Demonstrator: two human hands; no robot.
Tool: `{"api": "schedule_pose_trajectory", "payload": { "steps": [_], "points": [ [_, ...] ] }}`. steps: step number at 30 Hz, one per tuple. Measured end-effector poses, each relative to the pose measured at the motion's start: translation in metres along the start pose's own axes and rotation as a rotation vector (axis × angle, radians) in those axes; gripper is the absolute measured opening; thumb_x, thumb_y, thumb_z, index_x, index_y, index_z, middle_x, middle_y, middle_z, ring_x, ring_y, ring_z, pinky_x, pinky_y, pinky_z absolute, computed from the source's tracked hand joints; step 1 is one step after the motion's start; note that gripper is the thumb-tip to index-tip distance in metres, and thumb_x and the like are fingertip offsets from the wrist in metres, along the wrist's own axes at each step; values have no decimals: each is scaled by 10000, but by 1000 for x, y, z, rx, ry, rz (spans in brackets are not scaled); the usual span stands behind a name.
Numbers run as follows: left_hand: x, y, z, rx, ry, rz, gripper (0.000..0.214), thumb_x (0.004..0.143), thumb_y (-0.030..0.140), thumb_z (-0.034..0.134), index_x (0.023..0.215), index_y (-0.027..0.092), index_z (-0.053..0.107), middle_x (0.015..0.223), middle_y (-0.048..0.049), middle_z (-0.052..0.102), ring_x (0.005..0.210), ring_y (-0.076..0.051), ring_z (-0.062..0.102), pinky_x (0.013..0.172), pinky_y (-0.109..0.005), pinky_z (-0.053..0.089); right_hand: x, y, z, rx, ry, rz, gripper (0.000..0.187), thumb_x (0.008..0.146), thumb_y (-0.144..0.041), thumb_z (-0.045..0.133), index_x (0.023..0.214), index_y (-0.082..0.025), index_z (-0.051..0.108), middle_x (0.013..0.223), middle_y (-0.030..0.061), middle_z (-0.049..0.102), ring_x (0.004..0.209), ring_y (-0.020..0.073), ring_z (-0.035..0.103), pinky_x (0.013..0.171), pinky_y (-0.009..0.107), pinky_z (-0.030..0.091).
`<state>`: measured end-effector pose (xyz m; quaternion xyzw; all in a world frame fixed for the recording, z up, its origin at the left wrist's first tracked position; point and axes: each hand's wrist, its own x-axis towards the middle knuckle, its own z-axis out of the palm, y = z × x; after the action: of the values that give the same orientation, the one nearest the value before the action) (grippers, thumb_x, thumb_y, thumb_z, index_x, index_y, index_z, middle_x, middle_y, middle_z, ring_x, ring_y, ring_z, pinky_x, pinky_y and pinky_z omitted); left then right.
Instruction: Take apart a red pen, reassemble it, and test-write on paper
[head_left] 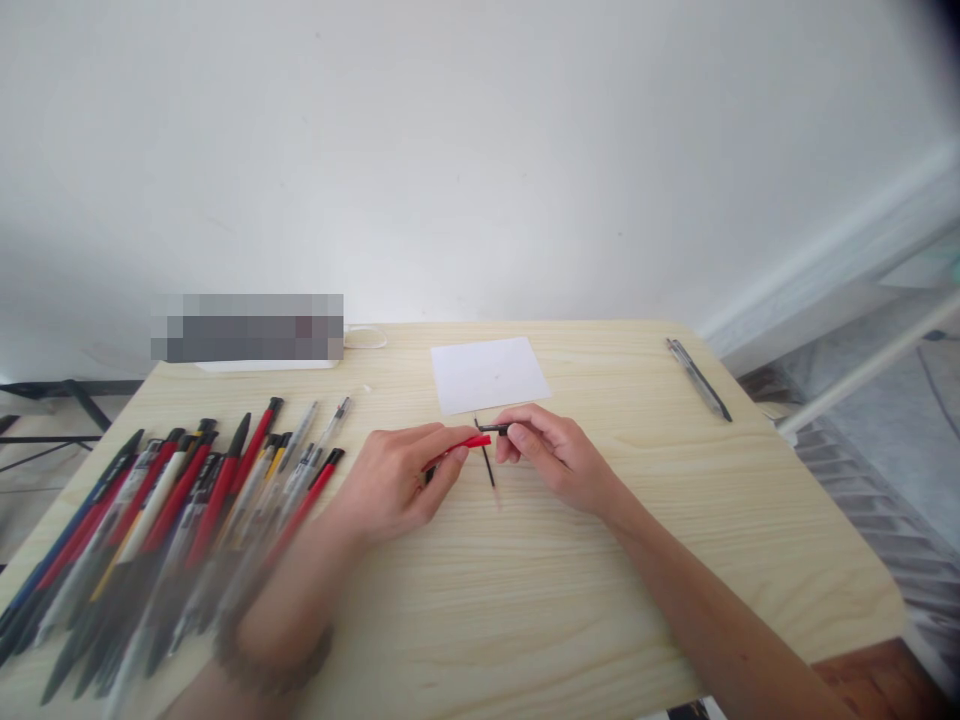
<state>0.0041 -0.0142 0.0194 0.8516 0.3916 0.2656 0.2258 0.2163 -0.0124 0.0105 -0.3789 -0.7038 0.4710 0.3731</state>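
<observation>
My left hand (409, 475) is closed around a red pen barrel (478, 441), whose bright end pokes out past the thumb and forefinger. Facing it, my right hand (555, 455) pinches a small black pen part (495, 429) between thumb and fingertips. The two pieces are close to each other; whether they touch I cannot tell. On the table just below them lies a thin dark pen refill (487, 465), its upper part partly hidden by the pieces. A white sheet of paper (491, 375) lies flat right behind my hands.
Many pens (187, 510) in red, black, clear and other colours spread over the left of the wooden table (570, 620). One clear-and-black pen (699, 380) lies at the far right. A blurred-out box-shaped object (251, 335) and a white loop of cord (367, 338) are near the back wall.
</observation>
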Motion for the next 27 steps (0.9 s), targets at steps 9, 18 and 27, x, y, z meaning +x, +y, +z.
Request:
{"api": "schedule_pose_trajectory", "payload": {
  "steps": [9,18,27],
  "points": [
    [2,3,-2,9,-53,14,292,887,213,421,1140,222,566,724,0,611,569,-98,498,520,-197,357,-1,1,2,24,-63,65,147,908,-270,421,1008,-182,483,760,26,634,702,123,568,667,280,471],
    [0,2,1,4,-80,-43,266,876,240,432,1122,216,531,733,22,637,499,-78,498,526,-205,358,-1,-2,1,-48,-85,124,105,860,-274,511,912,-186,536,793,35,691,699,131,613,606,247,463],
    [-1,8,2,-32,-111,-64,231,853,235,428,1082,203,434,569,74,495,416,-71,419,454,-190,304,0,-2,2,-1,-95,188,182,773,-342,625,847,-175,619,694,15,690,601,126,614,563,239,457]
  ]
}}
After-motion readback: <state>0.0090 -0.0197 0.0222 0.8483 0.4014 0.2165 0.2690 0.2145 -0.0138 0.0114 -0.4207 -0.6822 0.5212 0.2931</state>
